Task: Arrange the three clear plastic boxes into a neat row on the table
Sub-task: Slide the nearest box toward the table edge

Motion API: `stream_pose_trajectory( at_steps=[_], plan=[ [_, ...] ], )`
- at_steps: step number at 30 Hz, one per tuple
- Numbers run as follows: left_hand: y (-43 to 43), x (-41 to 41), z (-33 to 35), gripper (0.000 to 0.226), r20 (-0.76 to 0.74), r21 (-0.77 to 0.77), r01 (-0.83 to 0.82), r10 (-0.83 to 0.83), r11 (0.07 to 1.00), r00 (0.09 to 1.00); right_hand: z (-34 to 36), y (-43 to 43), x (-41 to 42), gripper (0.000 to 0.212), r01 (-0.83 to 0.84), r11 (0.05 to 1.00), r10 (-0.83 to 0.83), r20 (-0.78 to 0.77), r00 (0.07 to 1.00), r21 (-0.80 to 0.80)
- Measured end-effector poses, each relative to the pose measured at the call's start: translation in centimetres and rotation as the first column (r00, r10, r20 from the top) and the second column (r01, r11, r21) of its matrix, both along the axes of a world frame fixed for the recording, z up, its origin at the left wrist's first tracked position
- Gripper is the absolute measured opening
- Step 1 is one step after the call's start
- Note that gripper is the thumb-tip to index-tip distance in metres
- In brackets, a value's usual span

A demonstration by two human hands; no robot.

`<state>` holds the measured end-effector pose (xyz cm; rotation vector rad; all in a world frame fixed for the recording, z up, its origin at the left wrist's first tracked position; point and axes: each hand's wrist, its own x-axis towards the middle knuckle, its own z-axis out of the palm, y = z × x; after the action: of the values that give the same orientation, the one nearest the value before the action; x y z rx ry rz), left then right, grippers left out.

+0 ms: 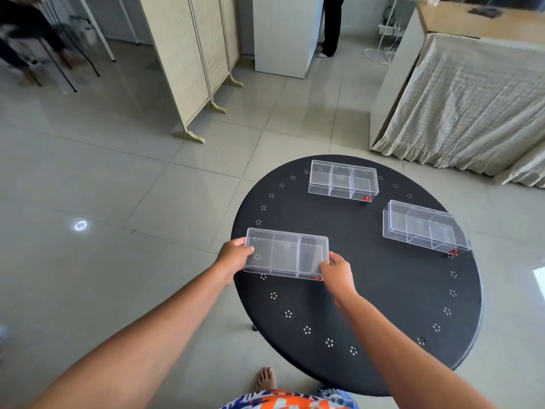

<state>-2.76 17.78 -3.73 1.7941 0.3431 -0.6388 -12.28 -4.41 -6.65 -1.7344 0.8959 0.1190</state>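
Note:
Three clear plastic boxes with inner dividers are on a round black table (383, 305). The near-left box (286, 255) is at the table's left edge, held at both short ends: my left hand (234, 256) grips its left end and my right hand (337, 273) grips its right end near a small red sticker. A second box (343, 180) rests at the far side of the table. The third box (424, 227) lies at the right, turned at an angle to the other two.
The table's rim carries a ring of small white dot marks. A folding screen (191, 60) stands on the tiled floor at the back left, and a cloth-covered counter (472, 98) at the back right. A person's legs (331, 25) are far behind. My bare foot (265, 377) is below the table.

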Motion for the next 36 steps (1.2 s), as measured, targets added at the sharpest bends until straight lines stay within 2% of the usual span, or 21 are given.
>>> stream_pose_trajectory(
  at_steps=[10,23,29,33,36],
  plan=[
    [1.6,-0.9,-1.3,0.036,-0.012,0.011,0.036,-0.035,0.999,0.999,-0.3,1.5,-0.9,0.046,0.013,1.0,-0.013,-0.014,1.0,0.023],
    [1.6,-0.8,-1.9,0.038,0.013,0.0,0.044,-0.044,0.999,0.999,0.2,2.2,-0.9,0.03,0.042,0.999,-0.042,-0.012,0.999,0.018],
    [1.8,-0.7,-2.2,0.04,0.012,0.012,0.044,-0.044,0.999,0.999,0.2,2.0,-0.9,0.038,0.039,0.998,-0.038,-0.018,0.999,0.042],
    [1.6,-0.6,-2.5,0.042,0.028,0.063,0.059,-0.06,0.996,0.998,0.1,1.9,-0.6,0.042,0.036,0.999,-0.035,-0.027,0.999,0.039],
    [1.4,-0.5,-2.5,0.052,0.066,0.19,0.074,-0.088,0.979,0.994,0.0,1.5,-0.6,0.049,0.035,0.999,-0.033,-0.04,0.999,0.034]
  ],
)
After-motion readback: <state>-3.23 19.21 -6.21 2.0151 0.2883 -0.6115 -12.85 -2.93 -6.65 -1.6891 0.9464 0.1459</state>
